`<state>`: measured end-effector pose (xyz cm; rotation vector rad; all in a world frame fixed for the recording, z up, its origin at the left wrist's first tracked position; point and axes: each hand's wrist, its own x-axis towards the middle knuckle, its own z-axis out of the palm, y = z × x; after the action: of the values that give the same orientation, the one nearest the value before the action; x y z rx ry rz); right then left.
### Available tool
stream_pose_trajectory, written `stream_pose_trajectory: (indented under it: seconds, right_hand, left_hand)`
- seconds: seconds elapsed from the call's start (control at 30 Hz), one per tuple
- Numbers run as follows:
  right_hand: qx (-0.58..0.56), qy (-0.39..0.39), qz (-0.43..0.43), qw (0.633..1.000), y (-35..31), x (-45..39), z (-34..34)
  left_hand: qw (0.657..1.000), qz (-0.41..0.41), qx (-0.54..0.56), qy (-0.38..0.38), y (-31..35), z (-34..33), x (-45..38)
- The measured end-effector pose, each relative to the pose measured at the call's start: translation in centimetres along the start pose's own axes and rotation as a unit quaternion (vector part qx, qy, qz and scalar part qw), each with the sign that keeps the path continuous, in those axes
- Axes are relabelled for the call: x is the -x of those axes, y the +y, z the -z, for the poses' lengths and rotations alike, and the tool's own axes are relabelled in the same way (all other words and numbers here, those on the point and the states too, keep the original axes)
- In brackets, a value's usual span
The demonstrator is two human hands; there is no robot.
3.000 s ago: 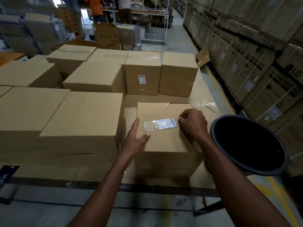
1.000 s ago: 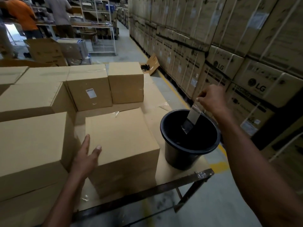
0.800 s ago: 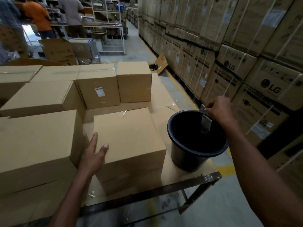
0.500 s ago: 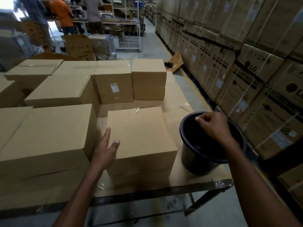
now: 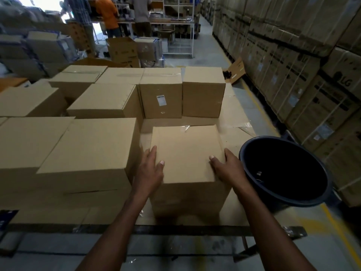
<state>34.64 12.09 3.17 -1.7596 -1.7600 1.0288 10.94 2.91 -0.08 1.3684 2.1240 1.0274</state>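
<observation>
— Where is the box you are working on?

— The cardboard box (image 5: 185, 151) stands right in front of me, near the front edge of the table (image 5: 232, 216), which is covered with flat cardboard. Its top is shut and plain.

— And your hands?

— They are on either side of it. My left hand (image 5: 149, 169) lies against the left upper edge, with the fingers straight along the side and the thumb resting on the top. My right hand (image 5: 228, 169) does the same on the right edge, thumb on top and fingers stretched over the side. Neither hand is curled round anything, and both press flat on the box from opposite sides.

— Is the box touching anything else?

— No. There is a narrow gap between it and the larger box (image 5: 88, 147) on my left, and my left hand sits in that gap. On my right, a black bucket (image 5: 243, 153) stands just beside my right wrist at the table's corner. Something small glints inside it, but I cannot tell what.

— What is behind the box?

— More closed boxes in rows. One of them, the labelled box (image 5: 161, 92), has a small white label (image 5: 161, 100) on the side facing me. To the right, across the aisle, stands a high wall of stacked cartons (image 5: 293, 75). At the far end, people (image 5: 107, 12) stand at a bench with their backs to me.
</observation>
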Motion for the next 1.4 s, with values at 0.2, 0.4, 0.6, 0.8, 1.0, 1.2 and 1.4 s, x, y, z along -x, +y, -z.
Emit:
stream_pose_trajectory:
  seconds: [0.2, 0.4, 0.6, 0.8, 1.0, 1.2, 1.4]
  right_hand:
    - [-0.174, -0.095, 0.006, 0.980, 0.8, -2.3, -0.6]
    - [-0.243, -0.186, 0.006, 0.952, 0.3, -3.7, -2.7]
    - [-0.251, -0.186, 0.010, 0.950, -1.2, -3.8, -5.8]
    - [-0.240, -0.202, 0.019, 0.949, -1.9, -4.3, -7.0]
    - [-0.223, -0.237, 0.046, 0.944, -3.8, -3.7, -9.5]
    - [-0.225, -0.301, 0.068, 0.924, -6.6, -2.1, -13.3]
    - [-0.217, -0.343, 0.056, 0.912, -8.9, -1.2, -17.9]
  left_hand:
    - [0.985, -0.079, -0.156, 0.004, 0.2, 0.9, -2.3]
    - [0.963, -0.095, -0.252, 0.028, 0.1, 2.5, -3.0]
    - [0.982, -0.046, -0.183, -0.023, -0.8, 4.1, -3.1]
    - [0.967, -0.046, -0.247, -0.036, -1.8, 4.9, -3.4]
    - [0.976, -0.012, -0.216, -0.013, -3.8, 7.6, -3.8]
    - [0.979, 0.051, -0.197, 0.030, -7.0, 11.3, -4.4]
    - [0.971, 0.053, -0.230, 0.049, -10.6, 14.6, -4.1]
